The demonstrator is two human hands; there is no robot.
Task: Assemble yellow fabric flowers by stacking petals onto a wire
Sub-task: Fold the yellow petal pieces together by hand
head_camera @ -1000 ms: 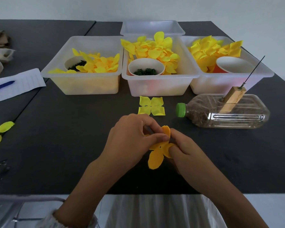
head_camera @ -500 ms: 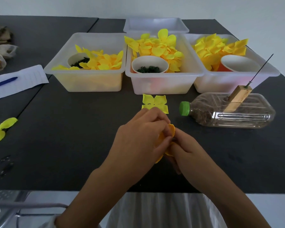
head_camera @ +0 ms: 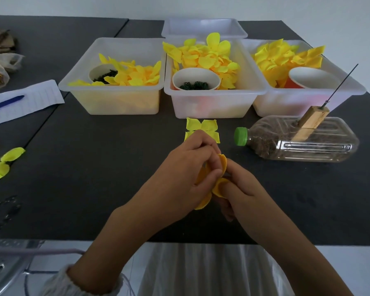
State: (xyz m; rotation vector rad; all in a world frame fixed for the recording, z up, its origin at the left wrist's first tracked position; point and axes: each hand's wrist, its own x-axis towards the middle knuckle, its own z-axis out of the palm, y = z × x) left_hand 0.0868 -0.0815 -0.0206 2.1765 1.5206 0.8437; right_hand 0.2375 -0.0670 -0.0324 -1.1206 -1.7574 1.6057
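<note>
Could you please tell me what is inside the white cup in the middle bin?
The white cup in the middle bin holds small dark green coiled pieces along its near side. The rest shows bare white wall. Whatever lies beneath them is covered.

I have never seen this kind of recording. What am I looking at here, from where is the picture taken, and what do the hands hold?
There is no machine here: a person works with bare hands, and a camera worn on the head looks forward and down. The left hand and right hand together pinch an orange-yellow fabric flower piece above a dark table. Behind them lies a flat four-petal yellow piece. Further back stand three clear tubs of yellow petals, each with a cup inside. On the right lies a plastic bottle with a wooden block that holds a thin wire. On the left are loose petals, paper and a pen.
</note>
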